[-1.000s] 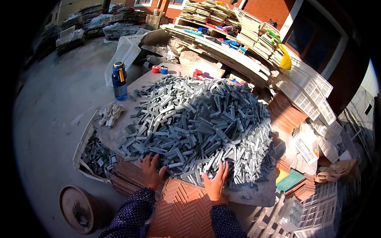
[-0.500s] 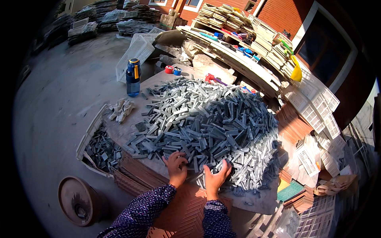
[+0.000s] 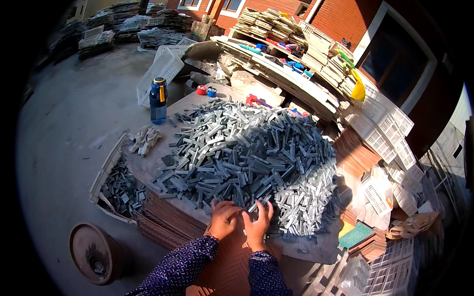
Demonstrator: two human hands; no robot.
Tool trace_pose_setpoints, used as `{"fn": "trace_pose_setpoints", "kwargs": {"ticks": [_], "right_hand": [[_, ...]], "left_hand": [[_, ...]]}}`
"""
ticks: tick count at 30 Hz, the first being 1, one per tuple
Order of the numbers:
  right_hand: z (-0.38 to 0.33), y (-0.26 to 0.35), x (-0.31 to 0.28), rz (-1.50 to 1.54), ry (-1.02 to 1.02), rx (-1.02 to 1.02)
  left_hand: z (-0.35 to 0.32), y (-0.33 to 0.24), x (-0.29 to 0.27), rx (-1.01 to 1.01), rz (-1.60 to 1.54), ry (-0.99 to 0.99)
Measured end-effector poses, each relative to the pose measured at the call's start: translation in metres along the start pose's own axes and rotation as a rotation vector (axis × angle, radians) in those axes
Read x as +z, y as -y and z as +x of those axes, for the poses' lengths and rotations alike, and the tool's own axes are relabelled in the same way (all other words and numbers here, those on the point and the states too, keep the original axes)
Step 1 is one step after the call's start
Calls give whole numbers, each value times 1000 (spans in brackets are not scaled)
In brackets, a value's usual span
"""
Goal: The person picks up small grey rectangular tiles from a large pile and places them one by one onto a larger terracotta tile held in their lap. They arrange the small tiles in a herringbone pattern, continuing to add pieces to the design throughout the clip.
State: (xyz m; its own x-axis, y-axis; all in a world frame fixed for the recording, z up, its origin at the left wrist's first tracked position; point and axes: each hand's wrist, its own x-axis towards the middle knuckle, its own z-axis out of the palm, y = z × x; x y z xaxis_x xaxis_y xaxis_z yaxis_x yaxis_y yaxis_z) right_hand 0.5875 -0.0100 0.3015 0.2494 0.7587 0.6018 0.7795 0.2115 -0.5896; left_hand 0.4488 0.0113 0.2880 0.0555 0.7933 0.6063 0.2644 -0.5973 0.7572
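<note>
A large heap of grey stone strips (image 3: 247,153) covers the board in front of me. At its near edge my left hand (image 3: 224,220) has its fingers curled inward, and whatever they hold is too small to tell. Close beside it, my right hand (image 3: 256,227) is spread, thumb and fingers apart, with grey strips showing between them. The right fingertips reach the heap's edge. Below both hands lies a reddish-brown herringbone-patterned tray (image 3: 224,269), partly hidden by my forearms.
A pale crate (image 3: 106,172) of dark chips stands left, beside stacked brown trays (image 3: 165,222). Behind them are white gloves (image 3: 144,140) and a blue bottle (image 3: 158,101). A round brown tub (image 3: 91,251) sits lower left. White crates (image 3: 377,123) and a green sheet (image 3: 355,236) are right.
My hands have drawn closer together, the right moving left and the left slightly right and down. The whole view has shifted a little, so the surroundings sit farther left.
</note>
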Motion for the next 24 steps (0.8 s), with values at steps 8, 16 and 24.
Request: {"fn": "trace_pose_setpoints", "kwargs": {"ticks": [8, 16, 24], "right_hand": [[36, -13, -20, 137, 145, 199], [60, -35, -66, 182, 214, 129], [27, -47, -94, 328, 268, 179]], "left_hand": [[7, -4, 14, -6, 65, -241], [36, -35, 46, -54, 132, -33], [15, -41, 55, -146, -69, -12]]}}
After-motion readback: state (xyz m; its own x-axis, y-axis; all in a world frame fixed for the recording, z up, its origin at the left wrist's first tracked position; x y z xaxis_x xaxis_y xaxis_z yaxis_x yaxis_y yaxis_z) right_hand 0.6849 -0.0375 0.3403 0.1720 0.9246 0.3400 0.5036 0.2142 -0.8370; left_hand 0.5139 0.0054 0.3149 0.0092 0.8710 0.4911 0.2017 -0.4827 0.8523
